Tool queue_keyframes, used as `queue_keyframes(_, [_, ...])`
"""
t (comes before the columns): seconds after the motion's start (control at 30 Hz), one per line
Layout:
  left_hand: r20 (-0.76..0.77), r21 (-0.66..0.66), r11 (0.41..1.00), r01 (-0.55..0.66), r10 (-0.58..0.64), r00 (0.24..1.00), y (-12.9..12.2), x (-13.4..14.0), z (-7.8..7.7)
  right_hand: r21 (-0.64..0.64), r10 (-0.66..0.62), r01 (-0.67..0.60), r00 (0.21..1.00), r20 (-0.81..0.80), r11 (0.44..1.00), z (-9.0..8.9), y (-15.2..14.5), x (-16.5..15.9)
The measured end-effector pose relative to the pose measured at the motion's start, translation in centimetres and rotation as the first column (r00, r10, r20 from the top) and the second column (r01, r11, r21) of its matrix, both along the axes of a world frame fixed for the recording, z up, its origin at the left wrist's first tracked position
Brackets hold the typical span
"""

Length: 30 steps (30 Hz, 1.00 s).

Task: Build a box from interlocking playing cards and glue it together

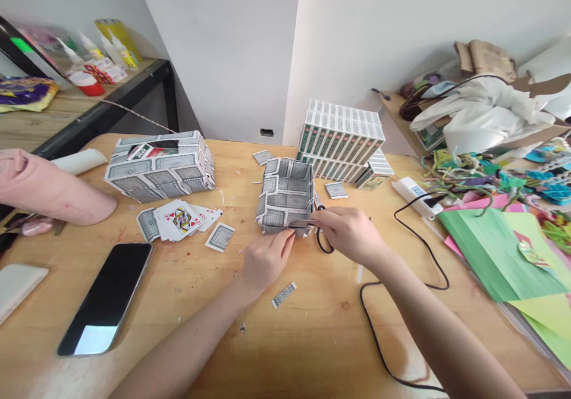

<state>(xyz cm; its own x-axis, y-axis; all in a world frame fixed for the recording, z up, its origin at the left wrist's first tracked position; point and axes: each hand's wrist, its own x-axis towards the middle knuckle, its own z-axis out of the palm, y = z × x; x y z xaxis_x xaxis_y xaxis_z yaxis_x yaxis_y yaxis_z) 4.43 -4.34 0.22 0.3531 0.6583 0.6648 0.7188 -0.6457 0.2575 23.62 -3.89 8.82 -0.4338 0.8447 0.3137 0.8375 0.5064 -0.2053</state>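
Observation:
An open-topped box built from folded grey-backed playing cards stands in the middle of the table. At its near wall, my left hand is closed, thumb and forefinger pinching the lower edge. My right hand grips a thin playing card, seen nearly edge-on, against the same wall; its fingertips hide part of it. Black-handled scissors lie under and beside my right hand. A cut card strip rests in front of my left hand, and a single card lies to its left.
A finished-looking card box stands back left, behind loose playing cards. A phone lies left. Stacked card packs stand behind. To the right are a power strip, its black cable and green paper.

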Motion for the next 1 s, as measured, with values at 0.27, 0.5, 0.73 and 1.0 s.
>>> queue_keyframes(0.27, [-0.041,0.069,0.997,0.028,-0.025,0.999,-0.9,1.5,1.2,-0.243,-0.063,0.072,0.997,0.048,0.967,1.0,0.0,-0.8])
queue_keyframes(0.5, [-0.098,0.083,0.995,-0.047,0.055,0.994,-0.9,2.5,1.6,-0.219,-0.05,0.055,0.998,0.027,0.974,0.8,0.0,-0.8])
queue_keyframes(0.73, [-0.133,0.054,0.996,-0.071,0.077,0.988,-0.5,3.1,2.1,-0.155,-0.044,0.038,0.998,-0.039,0.987,-0.3,-0.6,-0.2])
queue_keyframes(1.0, [-0.179,0.118,0.99,-0.082,0.102,0.979,-0.4,3.5,1.8,-0.176,-0.047,0.046,0.999,-0.005,0.983,-0.7,-1.0,0.2])
